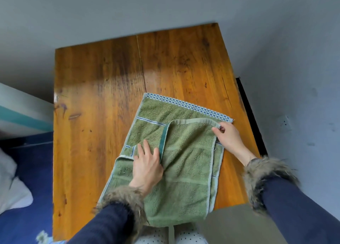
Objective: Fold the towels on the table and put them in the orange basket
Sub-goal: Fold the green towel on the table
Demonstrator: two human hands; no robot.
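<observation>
Your two hands work a green towel [185,162] laid on the wooden table [103,89], in the lower centre of the frame. The towel lies partly folded: a top layer is doubled over the lower one, its pale hem running across the upper edge of the fold and a dark green band marking its left side. A blue-and-white checked border shows along the towel's far edge, toward the upper right, and the near end hangs over the table's front edge.

Your left hand [147,162] lies flat on the towel at centre left, fingers straight and spread, pressing the cloth just beside the dark green band. It grips nothing.

Your right hand [228,135] sits at the right of the fold, thumb and fingers pinching the corner of the folded layer's pale hem, close to the checked border.

Fur-trimmed cuffs [266,179] on dark blue sleeves frame both wrists. Grey wall fills the top and right of the frame; dark blue fabric [27,170] and something white lie at lower left.
</observation>
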